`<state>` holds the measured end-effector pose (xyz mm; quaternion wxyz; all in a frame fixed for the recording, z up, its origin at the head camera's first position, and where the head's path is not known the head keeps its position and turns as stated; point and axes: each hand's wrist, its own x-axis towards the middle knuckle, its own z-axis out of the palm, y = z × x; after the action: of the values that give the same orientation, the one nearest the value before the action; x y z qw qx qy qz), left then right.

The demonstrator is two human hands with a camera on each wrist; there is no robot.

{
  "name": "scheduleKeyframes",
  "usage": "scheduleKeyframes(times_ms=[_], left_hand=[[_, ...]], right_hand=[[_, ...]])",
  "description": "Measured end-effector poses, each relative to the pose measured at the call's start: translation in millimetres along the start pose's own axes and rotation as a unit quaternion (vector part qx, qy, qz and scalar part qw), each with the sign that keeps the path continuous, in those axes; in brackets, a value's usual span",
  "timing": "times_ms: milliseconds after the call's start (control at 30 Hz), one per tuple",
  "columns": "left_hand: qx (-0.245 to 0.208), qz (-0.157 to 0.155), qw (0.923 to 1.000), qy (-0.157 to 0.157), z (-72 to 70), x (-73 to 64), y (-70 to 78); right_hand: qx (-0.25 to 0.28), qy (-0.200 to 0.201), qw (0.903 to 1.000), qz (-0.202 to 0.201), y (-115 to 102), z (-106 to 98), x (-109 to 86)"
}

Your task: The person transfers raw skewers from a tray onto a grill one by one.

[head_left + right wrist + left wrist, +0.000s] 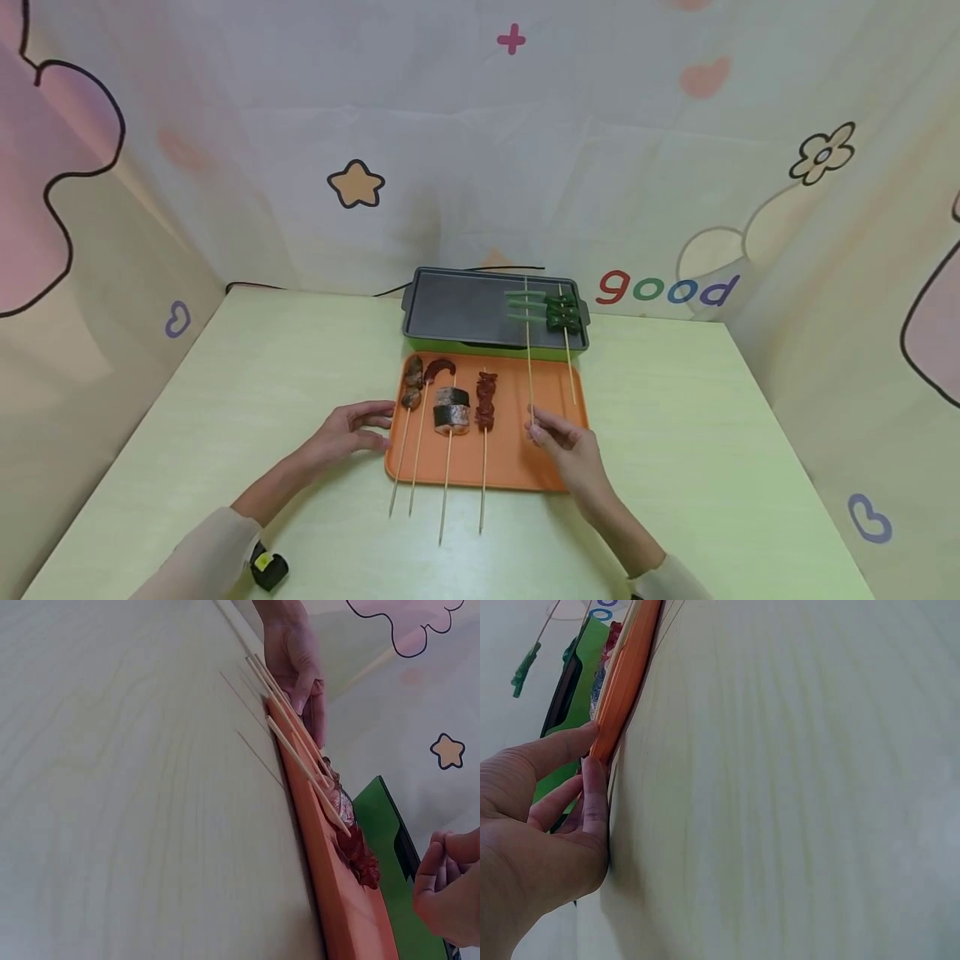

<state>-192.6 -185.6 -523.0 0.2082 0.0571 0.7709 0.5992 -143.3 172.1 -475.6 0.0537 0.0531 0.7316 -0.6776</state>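
My right hand pinches the lower end of a skewer between thumb and fingers. Several slim, pale green pieces are threaded near its top, over the grey griddle. Beside them, a skewer of dark green pieces lies on the griddle's right side, its stick reaching past the front edge. My left hand touches the left edge of the orange tray with its fingers and thumb extended. In the right wrist view, the skewer in my right hand is hidden.
On the tray lie a skewer of brownish pieces, one with a curled reddish piece, one with black-and-white pieces and one of dark red pieces. Their sticks overhang the front edge. A black object shows beside the left sleeve.
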Motion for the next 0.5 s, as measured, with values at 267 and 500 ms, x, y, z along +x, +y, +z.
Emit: scheduleKeyframes(times_ms=[267, 500], left_hand=[[0.001, 0.002, 1.0, 0.002, -0.1, -0.8, 0.8], [0.002, 0.005, 1.0, 0.002, 0.0, -0.7, 0.1]], right_hand=[[0.044, 0.033, 0.9983, -0.022, -1, 14, 25.3], [0.053, 0.043, 0.9973, -0.026, 4, 22, 37.9]])
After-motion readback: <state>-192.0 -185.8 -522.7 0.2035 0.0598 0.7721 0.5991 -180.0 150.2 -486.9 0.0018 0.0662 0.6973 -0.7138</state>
